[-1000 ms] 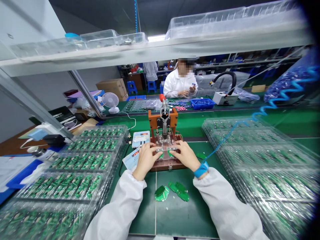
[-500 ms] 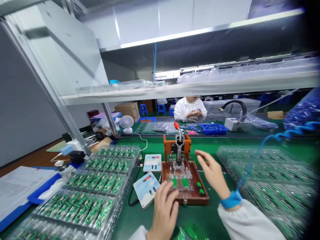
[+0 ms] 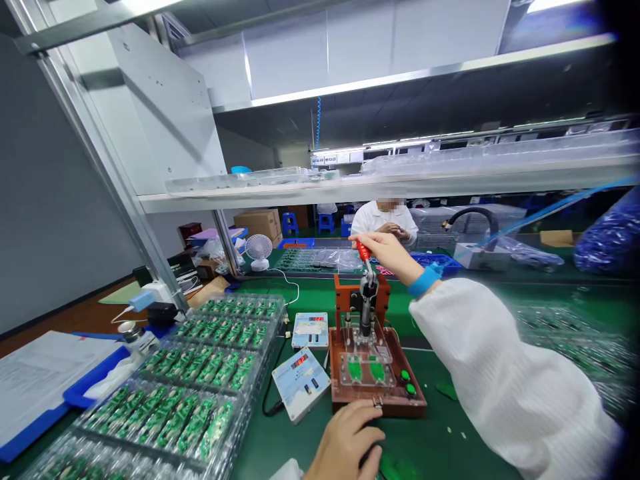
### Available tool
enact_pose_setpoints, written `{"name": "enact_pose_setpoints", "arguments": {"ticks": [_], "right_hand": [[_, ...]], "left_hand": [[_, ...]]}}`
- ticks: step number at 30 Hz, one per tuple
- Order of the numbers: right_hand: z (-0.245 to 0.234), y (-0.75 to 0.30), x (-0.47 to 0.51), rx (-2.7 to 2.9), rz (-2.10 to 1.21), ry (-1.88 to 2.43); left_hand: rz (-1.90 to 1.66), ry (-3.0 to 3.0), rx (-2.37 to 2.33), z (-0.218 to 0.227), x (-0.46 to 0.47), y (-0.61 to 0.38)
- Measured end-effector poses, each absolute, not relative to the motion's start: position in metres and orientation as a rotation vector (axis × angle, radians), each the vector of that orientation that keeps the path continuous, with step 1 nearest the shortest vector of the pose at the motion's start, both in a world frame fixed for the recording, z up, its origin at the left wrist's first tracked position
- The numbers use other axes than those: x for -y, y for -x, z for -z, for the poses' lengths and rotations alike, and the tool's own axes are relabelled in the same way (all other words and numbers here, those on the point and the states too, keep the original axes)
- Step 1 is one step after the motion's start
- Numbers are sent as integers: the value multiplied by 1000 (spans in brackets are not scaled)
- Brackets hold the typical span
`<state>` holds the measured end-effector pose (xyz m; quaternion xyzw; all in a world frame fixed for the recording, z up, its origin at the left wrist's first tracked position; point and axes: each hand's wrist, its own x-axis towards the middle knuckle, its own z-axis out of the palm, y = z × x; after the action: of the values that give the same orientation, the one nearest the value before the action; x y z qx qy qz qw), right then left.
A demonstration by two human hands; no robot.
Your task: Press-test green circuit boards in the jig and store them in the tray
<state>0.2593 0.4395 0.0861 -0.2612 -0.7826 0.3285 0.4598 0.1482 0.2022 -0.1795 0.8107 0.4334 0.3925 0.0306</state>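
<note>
My right hand [image 3: 384, 250] is closed around the red handle [image 3: 363, 251] of a toggle clamp [image 3: 369, 300], which stands upright on an orange-brown frame. The clamp belongs to a test fixture in a brown wooden box [image 3: 350, 400]. Two small green circuit boards [image 3: 355, 371] lie side by side under its clear plate. At the box's front edge, beside the metal latch, is my left hand [image 3: 347, 440], its fingers apart and holding nothing visible. Below that hand, partly hidden, lie loose green pieces [image 3: 397, 465].
Left of the fixture sit two white meter boxes [image 3: 302, 383] with red digits. A clear tray [image 3: 235, 393] of green boards fills the left side; another tray [image 3: 575, 347] is behind my right sleeve. A small fan [image 3: 259, 248] and a co-worker [image 3: 383, 223] are across the bench.
My right hand has moved up and left from beside the fixture onto the red handle. My left hand has drawn back from over the box to its front edge. The view has shifted slightly.
</note>
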Motion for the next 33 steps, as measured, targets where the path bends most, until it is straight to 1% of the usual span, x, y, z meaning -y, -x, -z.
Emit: {"name": "enact_pose_setpoints", "arguments": {"ticks": [4, 8, 11, 19, 25, 27, 30, 33], "right_hand": [[-82, -282, -370, 1801, -519, 470], [-52, -302, -309, 1840, -328, 405], [-23, -307, -293, 1852, -277, 376], [38, -307, -302, 1864, -397, 292], [51, -304, -305, 1813, -486, 230], [51, -304, -305, 1795, -542, 210], [51, -305, -306, 1787, -633, 180], [50, -307, -309, 1781, -713, 141]], "left_hand": [[-1188, -2446, -1341, 173, -199, -151], [-1144, -2385, -1358, 166, -196, -153], [-1133, -2353, -1357, 165, -196, -154], [-1151, -2321, -1365, 164, -198, -156], [-1189, -2255, -1349, 165, -197, -159], [-1183, -2166, -1344, 158, -196, -157], [-1153, -1970, -1366, 137, -200, -142], [-1052, -1860, -1556, 111, -220, -107]]}}
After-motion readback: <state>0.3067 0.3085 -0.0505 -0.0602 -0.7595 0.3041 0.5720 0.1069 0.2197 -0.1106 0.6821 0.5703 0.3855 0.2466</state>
